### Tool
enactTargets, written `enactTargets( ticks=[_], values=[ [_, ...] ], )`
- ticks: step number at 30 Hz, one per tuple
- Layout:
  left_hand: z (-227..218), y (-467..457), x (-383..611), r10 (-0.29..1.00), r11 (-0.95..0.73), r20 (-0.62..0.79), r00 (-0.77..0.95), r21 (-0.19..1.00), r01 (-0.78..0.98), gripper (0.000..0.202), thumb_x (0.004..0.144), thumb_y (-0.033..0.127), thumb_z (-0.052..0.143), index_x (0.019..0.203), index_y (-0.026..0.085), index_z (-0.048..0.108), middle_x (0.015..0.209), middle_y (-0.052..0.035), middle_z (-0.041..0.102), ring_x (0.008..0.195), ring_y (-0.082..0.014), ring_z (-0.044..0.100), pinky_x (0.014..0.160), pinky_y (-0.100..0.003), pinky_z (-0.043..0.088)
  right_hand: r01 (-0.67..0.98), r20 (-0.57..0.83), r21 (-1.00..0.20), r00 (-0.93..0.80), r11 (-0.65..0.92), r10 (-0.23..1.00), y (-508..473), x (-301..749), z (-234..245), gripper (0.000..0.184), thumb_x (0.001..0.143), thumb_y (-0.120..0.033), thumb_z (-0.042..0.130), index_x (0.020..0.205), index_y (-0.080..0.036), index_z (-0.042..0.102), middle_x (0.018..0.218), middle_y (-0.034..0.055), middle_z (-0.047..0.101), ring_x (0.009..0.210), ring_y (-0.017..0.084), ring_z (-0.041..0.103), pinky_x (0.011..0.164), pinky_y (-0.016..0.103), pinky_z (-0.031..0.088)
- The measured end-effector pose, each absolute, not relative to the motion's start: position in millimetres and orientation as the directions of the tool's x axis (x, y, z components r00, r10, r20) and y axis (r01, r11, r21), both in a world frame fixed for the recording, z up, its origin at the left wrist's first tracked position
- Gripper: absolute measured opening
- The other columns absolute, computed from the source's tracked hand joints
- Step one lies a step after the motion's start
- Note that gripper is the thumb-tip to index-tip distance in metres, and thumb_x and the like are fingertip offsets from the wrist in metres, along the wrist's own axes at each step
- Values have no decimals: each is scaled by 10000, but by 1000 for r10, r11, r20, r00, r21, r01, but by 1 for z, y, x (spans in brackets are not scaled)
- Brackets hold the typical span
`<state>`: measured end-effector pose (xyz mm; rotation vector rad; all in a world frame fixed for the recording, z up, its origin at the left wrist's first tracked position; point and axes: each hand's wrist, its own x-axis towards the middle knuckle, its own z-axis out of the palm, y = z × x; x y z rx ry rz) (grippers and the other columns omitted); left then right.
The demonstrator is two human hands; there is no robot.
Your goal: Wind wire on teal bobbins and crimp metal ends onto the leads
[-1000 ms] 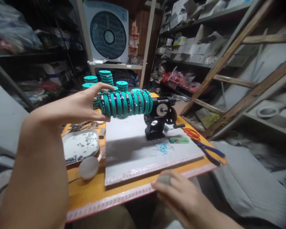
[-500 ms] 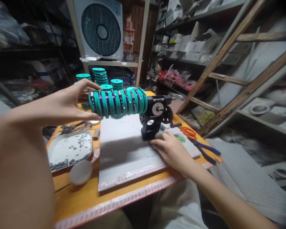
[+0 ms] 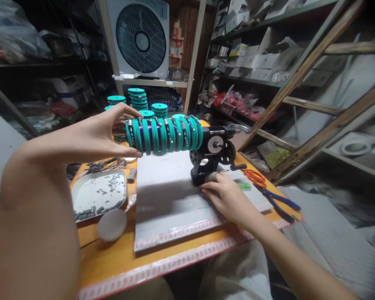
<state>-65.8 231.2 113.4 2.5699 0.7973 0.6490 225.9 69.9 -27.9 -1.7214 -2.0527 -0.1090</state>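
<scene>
A row of green spools (image 3: 164,135) lies sideways, wound with dark line and carrying small fittings. My left hand (image 3: 115,129) closes round its left end, thumb below and fingers behind. At its right end the row meets a black hand-crank winder (image 3: 216,146) with a round dial and gears. Low at the winder's foot is my right hand (image 3: 229,193), fingers curled together; whatever they pinch is hidden. A grey wrap or piece (image 3: 211,177) shows at its index finger. Beneath lies a white board (image 3: 165,208), and a green piece (image 3: 243,186) sits beyond the right hand.
Blue-handled pliers (image 3: 281,202) and an orange coil (image 3: 255,178) lie at the right. At left are a white tray (image 3: 123,183) of small dark parts and a round white lid (image 3: 111,225). Stacked green spools (image 3: 137,98) stand behind. A wooden ladder (image 3: 303,83) leans at right.
The whole view has shifted, so everything sits slightly further right in the picture. Both hands keep their places on the spools and at the winder's foot.
</scene>
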Motion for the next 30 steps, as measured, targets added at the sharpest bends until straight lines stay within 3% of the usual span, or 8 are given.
enactTargets(
  ticks=[3, 7, 12, 23, 30],
  values=[
    [113, 233, -66, 608, -741, 249, 754, 520, 425, 618, 729, 315, 741, 1261, 293, 426, 1149, -47, 600, 948, -217, 596, 683, -301, 496, 962, 386, -201, -97, 187, 917, 72, 226, -29, 181, 895, -148, 568, 923, -185, 743, 890, 91, 613, 903, 248, 530, 787, 383, 479],
    [112, 236, -68, 606, -751, 268, 749, 502, 428, 646, 718, 349, 753, 1268, 282, 421, 1198, -73, 582, 958, -227, 592, 714, -328, 504, 974, 373, -163, -89, 159, 923, 77, 220, -30, 141, 882, -200, 607, 865, -194, 747, 879, 89, 620, 893, 254, 535, 774, 377, 479],
    [112, 235, -67, 616, -708, 262, 743, 596, 377, 630, 709, 322, 770, 1246, 265, 447, 1191, -69, 615, 990, -233, 616, 759, -350, 533, 980, 382, -162, -48, 118, 923, 84, 214, -30, 131, 868, -168, 616, 838, -197, 740, 886, 86, 625, 912, 265, 530, 762, 373, 467],
    [115, 232, -69, 645, -717, 260, 718, 532, 451, 660, 696, 405, 771, 1267, 286, 463, 1244, -50, 590, 1096, -278, 585, 776, -351, 538, 958, 299, -222, -109, 180, 948, 86, 217, -25, 120, 833, -134, 664, 841, -218, 749, 869, 62, 624, 866, 230, 564, 768, 338, 472],
    [116, 231, -70, 620, -696, 248, 744, 611, 376, 698, 683, 422, 770, 1274, 245, 444, 1192, -78, 609, 1069, -288, 609, 810, -381, 528, 924, 303, -248, -210, 290, 929, 81, 200, -23, 122, 873, -79, 528, 873, -150, 627, 871, 77, 578, 814, 214, 559, 735, 348, 477]
  ],
)
